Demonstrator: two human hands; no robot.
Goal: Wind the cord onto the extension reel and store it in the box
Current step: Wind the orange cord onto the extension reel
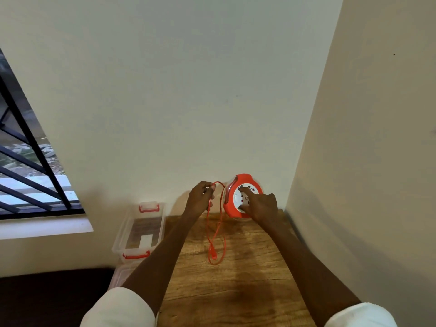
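Observation:
An orange extension reel with a white face stands tilted at the far edge of the wooden table, close to the wall. My right hand rests on its white face, with fingers on the hub. My left hand is raised just left of the reel and pinches the thin orange cord. The cord arcs from that hand to the reel's rim and hangs in a long loop down to the tabletop, where its plug end lies. A clear plastic box with orange latches sits open at the table's left side.
A clear lid lies below the box, partly hidden by my left arm. Walls close in behind the table and on its right. A barred window is at the left, with a dark surface below it.

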